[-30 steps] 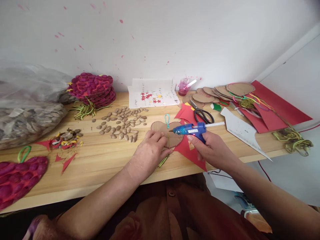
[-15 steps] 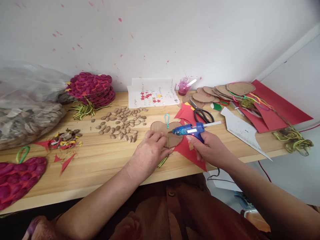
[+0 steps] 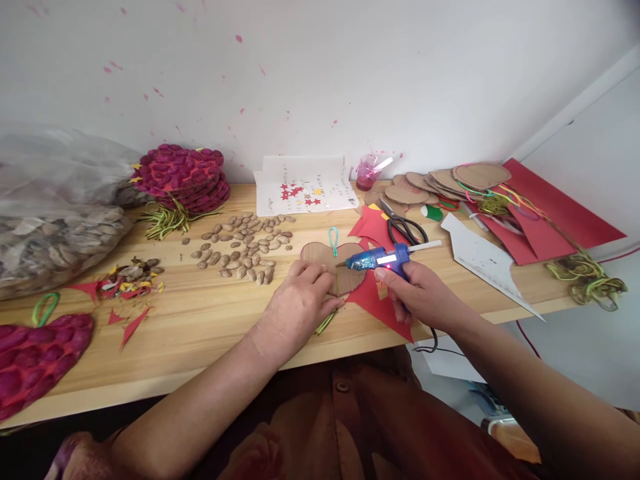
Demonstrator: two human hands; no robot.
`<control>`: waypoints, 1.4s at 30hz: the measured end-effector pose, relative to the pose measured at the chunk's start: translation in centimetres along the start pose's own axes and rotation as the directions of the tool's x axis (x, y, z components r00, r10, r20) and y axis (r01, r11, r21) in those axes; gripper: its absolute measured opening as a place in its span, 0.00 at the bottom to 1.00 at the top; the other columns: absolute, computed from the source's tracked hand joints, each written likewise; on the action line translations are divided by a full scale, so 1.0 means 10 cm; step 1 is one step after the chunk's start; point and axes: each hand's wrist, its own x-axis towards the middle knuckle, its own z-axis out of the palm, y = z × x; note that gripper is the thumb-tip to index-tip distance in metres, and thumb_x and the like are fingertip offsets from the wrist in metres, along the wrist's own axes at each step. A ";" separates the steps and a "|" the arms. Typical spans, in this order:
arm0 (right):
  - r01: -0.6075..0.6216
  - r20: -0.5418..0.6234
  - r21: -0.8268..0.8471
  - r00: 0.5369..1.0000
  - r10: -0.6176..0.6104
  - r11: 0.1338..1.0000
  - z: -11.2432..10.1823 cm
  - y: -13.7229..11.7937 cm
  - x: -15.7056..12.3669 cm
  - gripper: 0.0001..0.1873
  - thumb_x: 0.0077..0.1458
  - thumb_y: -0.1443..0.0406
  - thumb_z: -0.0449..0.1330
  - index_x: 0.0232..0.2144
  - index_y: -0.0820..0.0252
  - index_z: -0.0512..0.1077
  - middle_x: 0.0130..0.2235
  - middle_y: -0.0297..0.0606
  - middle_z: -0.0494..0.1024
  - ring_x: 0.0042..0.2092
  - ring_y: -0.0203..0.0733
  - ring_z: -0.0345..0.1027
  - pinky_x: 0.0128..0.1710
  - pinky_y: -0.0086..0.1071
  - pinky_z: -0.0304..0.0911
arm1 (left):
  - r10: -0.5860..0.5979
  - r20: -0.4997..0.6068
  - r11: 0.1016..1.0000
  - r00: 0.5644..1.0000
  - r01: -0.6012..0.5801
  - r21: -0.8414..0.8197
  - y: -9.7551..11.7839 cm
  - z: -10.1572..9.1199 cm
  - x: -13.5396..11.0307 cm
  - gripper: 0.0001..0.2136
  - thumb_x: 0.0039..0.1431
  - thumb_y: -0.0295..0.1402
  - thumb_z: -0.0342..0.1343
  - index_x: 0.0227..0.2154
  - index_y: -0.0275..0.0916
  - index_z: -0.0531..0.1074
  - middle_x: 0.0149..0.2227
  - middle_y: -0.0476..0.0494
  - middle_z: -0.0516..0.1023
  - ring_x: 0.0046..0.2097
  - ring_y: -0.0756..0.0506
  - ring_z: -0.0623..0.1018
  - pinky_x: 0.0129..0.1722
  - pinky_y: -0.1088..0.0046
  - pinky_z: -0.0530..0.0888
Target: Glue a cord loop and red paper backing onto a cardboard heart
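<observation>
A heart-shaped piece of cardboard (image 3: pixel 356 283) lies on the table with a turquoise cord loop (image 3: pixel 333 241) at its top. Green-yellow strings (image 3: pixel 325 324) stick out below it. My left hand (image 3: pixel 305 297) grips the heart's left part, fingers bent on its face and thumb near the lower edge. In my right hand (image 3: pixel 417 293) is a blue hot glue gun (image 3: pixel 377 261), a white glue stick (image 3: pixel 426 246) poking from its back. The nozzle points left, just above the middle of the heart, close to my left fingers. Whether the tip touches the cardboard I cannot tell.
Loose brown seeds or shells (image 3: pixel 245 243) lie left of the heart. Scissors (image 3: pixel 406 225) and red paper (image 3: pixel 383 307) are to its right. Cardboard pieces (image 3: pixel 480 176) are stacked at the back right. Purple decorated pieces (image 3: pixel 183 175) and a plastic bag (image 3: pixel 60 247) occupy the left.
The glue gun has tilted very slightly in my right hand, its tip staying over the heart. My left hand has hardly moved.
</observation>
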 end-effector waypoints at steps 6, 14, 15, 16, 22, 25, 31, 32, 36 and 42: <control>-0.045 0.021 0.099 0.999 0.043 0.994 0.01 0.01 0.08 0.21 0.63 0.50 0.53 0.23 0.55 0.62 0.12 0.29 0.68 0.15 0.37 0.63 0.17 0.29 0.61 | -0.009 0.011 1.000 1.000 0.010 -0.011 0.00 0.01 -0.01 0.10 0.60 0.38 0.62 0.34 0.36 0.71 0.41 0.40 0.78 0.46 0.40 0.76 0.51 0.58 0.73; -0.045 0.022 0.176 0.999 0.042 0.983 -0.02 0.04 0.02 0.24 0.61 0.47 0.55 0.22 0.54 0.60 0.13 0.29 0.68 0.16 0.36 0.64 0.17 0.29 0.60 | -0.001 0.006 1.000 1.000 0.001 -0.001 0.01 -0.01 -0.01 0.10 0.59 0.37 0.64 0.34 0.37 0.71 0.41 0.40 0.78 0.46 0.40 0.77 0.51 0.57 0.74; -0.031 0.014 0.129 0.999 0.030 0.991 -0.02 0.04 0.00 0.24 0.61 0.47 0.55 0.21 0.54 0.61 0.13 0.30 0.69 0.16 0.37 0.65 0.18 0.29 0.61 | 0.000 0.003 1.000 1.000 0.000 0.000 0.01 -0.02 0.00 0.10 0.58 0.37 0.64 0.34 0.36 0.71 0.41 0.40 0.78 0.46 0.40 0.77 0.51 0.58 0.74; -0.016 0.006 0.077 1.000 0.015 0.997 -0.02 0.03 -0.03 0.24 0.61 0.47 0.55 0.21 0.55 0.61 0.13 0.30 0.70 0.17 0.37 0.65 0.19 0.29 0.61 | -0.001 0.001 1.000 1.000 0.001 -0.001 0.01 -0.02 0.00 0.11 0.58 0.38 0.64 0.34 0.36 0.71 0.41 0.40 0.78 0.45 0.40 0.77 0.51 0.58 0.74; 0.030 -0.045 -0.186 0.998 -0.040 0.982 -0.01 -0.03 -0.09 0.28 0.62 0.46 0.52 0.17 0.54 0.61 0.14 0.35 0.73 0.20 0.39 0.68 0.26 0.32 0.62 | -0.006 -0.001 1.000 1.000 0.006 -0.007 0.01 -0.01 0.01 0.11 0.60 0.39 0.63 0.35 0.37 0.71 0.42 0.41 0.78 0.45 0.41 0.77 0.51 0.58 0.74; 0.056 -0.078 -0.295 0.993 -0.083 0.954 -0.01 -0.04 -0.08 0.28 0.62 0.46 0.51 0.16 0.53 0.58 0.16 0.36 0.73 0.21 0.40 0.67 0.26 0.33 0.59 | -0.001 0.001 1.000 1.000 0.001 -0.001 0.01 -0.01 0.00 0.11 0.60 0.39 0.63 0.35 0.37 0.71 0.43 0.41 0.78 0.46 0.41 0.77 0.51 0.58 0.74; 0.165 -0.144 -0.559 0.946 -0.291 0.812 0.03 -0.08 -0.09 0.22 0.61 0.49 0.49 0.21 0.54 0.59 0.22 0.38 0.71 0.24 0.40 0.61 0.26 0.33 0.52 | -0.013 0.013 1.000 1.000 0.013 0.008 0.01 -0.01 0.00 0.10 0.61 0.39 0.62 0.35 0.37 0.71 0.40 0.41 0.78 0.45 0.41 0.76 0.51 0.58 0.74; 0.171 -0.141 -0.576 0.942 -0.303 0.799 0.04 -0.09 -0.09 0.21 0.61 0.50 0.49 0.22 0.54 0.59 0.23 0.38 0.71 0.24 0.41 0.61 0.26 0.33 0.52 | -0.014 0.018 1.000 1.000 0.014 0.008 0.01 -0.01 0.00 0.10 0.61 0.39 0.61 0.34 0.37 0.71 0.40 0.41 0.78 0.45 0.41 0.76 0.50 0.58 0.74; 0.180 -0.141 -0.605 0.934 -0.327 0.775 0.06 -0.11 -0.08 0.20 0.61 0.51 0.48 0.23 0.54 0.60 0.24 0.40 0.72 0.26 0.42 0.63 0.27 0.33 0.52 | -0.021 0.026 1.000 0.999 0.021 0.011 0.01 -0.01 0.00 0.10 0.61 0.39 0.62 0.34 0.37 0.71 0.40 0.41 0.78 0.46 0.40 0.76 0.50 0.58 0.74; 0.197 -0.182 -0.520 0.925 -0.333 0.831 0.06 -0.09 -0.06 0.21 0.61 0.51 0.51 0.21 0.54 0.58 0.21 0.36 0.71 0.23 0.39 0.62 0.25 0.33 0.53 | -0.021 0.027 1.000 0.999 0.021 0.013 0.00 -0.01 0.00 0.11 0.60 0.40 0.62 0.34 0.35 0.72 0.41 0.39 0.78 0.46 0.40 0.76 0.51 0.58 0.73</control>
